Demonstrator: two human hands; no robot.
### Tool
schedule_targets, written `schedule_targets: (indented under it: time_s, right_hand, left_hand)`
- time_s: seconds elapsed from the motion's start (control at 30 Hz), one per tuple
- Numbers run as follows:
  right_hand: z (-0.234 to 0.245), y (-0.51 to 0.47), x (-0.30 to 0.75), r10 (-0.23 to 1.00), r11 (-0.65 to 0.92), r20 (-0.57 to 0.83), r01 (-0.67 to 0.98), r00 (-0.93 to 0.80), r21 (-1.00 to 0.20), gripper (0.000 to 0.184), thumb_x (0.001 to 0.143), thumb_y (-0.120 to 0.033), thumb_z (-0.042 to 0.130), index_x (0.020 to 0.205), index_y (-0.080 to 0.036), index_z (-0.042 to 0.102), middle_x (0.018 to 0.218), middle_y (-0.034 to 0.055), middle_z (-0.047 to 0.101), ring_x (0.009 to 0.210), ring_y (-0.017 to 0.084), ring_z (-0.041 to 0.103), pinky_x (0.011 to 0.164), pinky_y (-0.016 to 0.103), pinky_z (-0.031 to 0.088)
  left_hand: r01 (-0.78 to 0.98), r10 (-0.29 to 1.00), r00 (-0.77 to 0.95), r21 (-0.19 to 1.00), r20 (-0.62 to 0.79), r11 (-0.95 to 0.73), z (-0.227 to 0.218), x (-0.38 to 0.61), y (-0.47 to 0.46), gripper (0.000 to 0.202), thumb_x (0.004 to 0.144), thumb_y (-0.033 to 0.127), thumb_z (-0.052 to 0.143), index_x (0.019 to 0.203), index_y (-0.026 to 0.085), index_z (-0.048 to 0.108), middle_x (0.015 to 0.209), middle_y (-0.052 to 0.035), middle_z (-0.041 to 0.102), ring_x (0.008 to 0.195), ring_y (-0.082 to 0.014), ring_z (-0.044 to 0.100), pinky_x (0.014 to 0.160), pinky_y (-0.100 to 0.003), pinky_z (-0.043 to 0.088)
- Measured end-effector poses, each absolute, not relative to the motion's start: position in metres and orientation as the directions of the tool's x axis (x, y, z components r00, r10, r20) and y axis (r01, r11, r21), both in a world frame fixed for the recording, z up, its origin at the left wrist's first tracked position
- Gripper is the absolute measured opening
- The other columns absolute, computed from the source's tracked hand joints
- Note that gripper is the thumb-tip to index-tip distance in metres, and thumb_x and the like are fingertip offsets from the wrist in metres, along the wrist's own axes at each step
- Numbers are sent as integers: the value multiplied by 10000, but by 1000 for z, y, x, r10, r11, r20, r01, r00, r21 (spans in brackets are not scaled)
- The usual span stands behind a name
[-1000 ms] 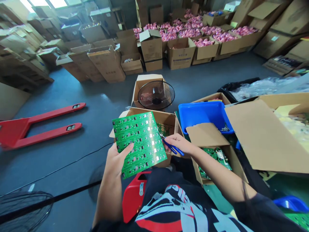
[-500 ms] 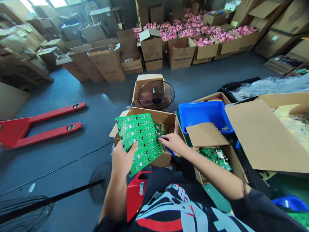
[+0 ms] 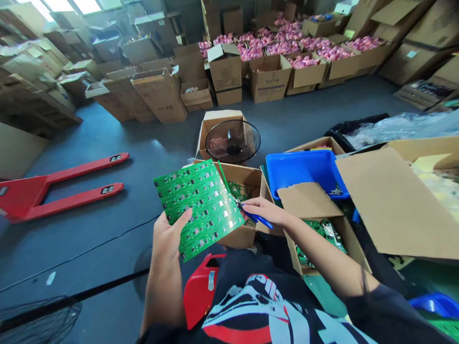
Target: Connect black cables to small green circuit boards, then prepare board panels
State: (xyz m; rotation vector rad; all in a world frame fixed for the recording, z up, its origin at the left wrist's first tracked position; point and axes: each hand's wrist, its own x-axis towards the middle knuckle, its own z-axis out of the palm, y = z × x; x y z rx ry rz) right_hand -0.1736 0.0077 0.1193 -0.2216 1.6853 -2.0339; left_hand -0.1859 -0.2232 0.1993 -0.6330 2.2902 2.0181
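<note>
My left hand (image 3: 171, 234) grips a large green circuit board panel (image 3: 199, 204) by its lower left edge, thumb on its face, holding it tilted above an open cardboard box (image 3: 247, 177). My right hand (image 3: 264, 211) is closed on blue-handled cutters (image 3: 255, 217), whose tips meet the panel's right edge. A thin green strip stands up along the panel's top right corner. More green boards lie inside the box below and in a second box (image 3: 322, 234) to the right.
A blue plastic bin (image 3: 304, 168) sits behind a loose cardboard sheet (image 3: 306, 199). A black fan (image 3: 233, 141) stands on a carton ahead. A red pallet jack (image 3: 60, 188) lies on the floor at left. A red stool (image 3: 201, 291) is under me. Stacked cartons fill the back.
The panel dipped lower and smaller half a second ago, then rose and shifted left. The cutters stayed at its right edge, where a thin strip now stands up.
</note>
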Motion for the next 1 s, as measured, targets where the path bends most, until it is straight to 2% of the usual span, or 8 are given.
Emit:
schedule_targets:
  time_s: [0.23,0.37,0.57,0.83,1.0]
  right_hand:
    - [124,14,-173,-532,-97,-132,215,-836,-972,390,768,-495,516,735,-121,623,670,21,592,607,107,512,586,220,391]
    - [123,17,-174,-516,-82,-144,216,-845,-973,375,757,-487,532,774,-125,626,709,24,596,626,112,520,615,231,403]
    - [126,19,-174,-562,-37,-172,233,-809,-972,363,772,-473,516,743,-129,627,668,16,579,619,111,520,575,214,388]
    - [122,20,-172,-562,-114,-154,260,-813,-959,357,775,-461,533,792,-118,632,735,32,603,643,111,537,607,218,402]
    - [124,21,-170,-593,-165,-135,284,-794,-945,363,776,-457,537,767,-110,642,699,34,620,651,121,558,612,222,406]
  left_hand:
    - [-338,-261,-911,941,-319,29,199,-187,-224,423,456,284,771,829,141,633,659,-5,655,534,-157,606,511,-265,507]
    - [-339,-255,-911,941,-325,12,199,-187,-224,422,451,280,776,822,141,630,644,0,651,531,-153,605,516,-261,511]
    - [-339,-250,-911,941,-327,4,199,-187,-224,428,443,285,779,818,140,631,637,-2,650,538,-159,607,519,-268,515]
    - [-346,-260,-904,938,-339,-21,200,-187,-223,425,429,269,782,808,149,632,651,-1,663,564,-171,622,543,-286,521]
    - [-367,-228,-903,930,-365,-37,203,-185,-222,441,428,282,778,818,149,619,635,-2,665,537,-184,624,525,-302,520]
